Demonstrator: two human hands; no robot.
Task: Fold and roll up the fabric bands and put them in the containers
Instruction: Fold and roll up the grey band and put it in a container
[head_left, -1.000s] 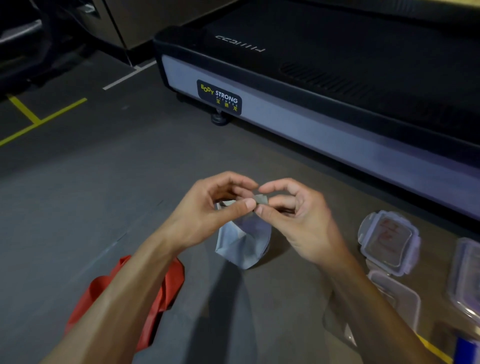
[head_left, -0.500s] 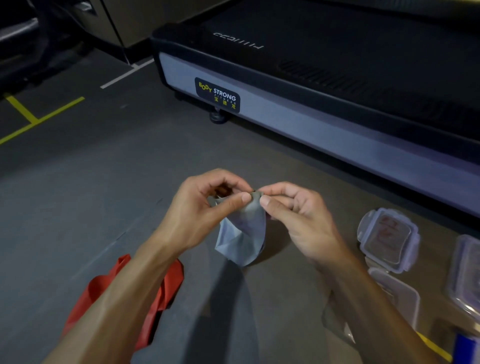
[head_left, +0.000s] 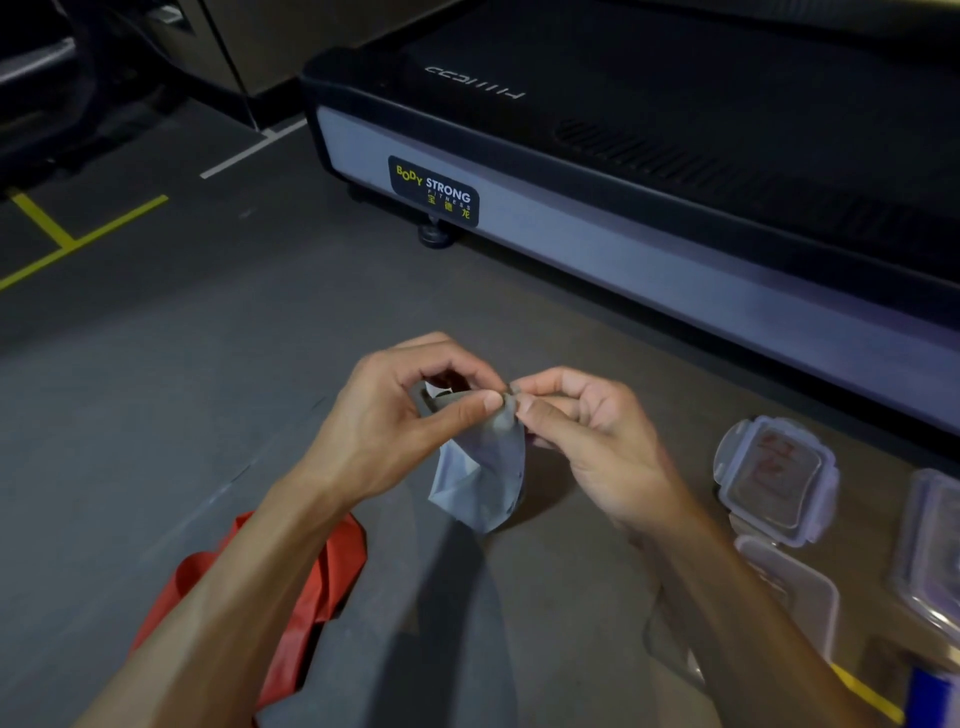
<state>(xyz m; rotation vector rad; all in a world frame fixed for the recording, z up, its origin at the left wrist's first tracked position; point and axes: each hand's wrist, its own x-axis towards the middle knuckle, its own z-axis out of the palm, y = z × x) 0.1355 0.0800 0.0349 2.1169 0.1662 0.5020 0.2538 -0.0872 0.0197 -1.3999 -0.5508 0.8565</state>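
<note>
More of the grey band (head_left: 480, 475) has unfurled, hanging below the left hand (head_left: 400, 421) and right hand (head_left: 587, 436) pinching its top.

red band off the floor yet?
No: the red band lies on the floor under the left forearm, while both the left hand and right hand pinch the grey band.
</note>
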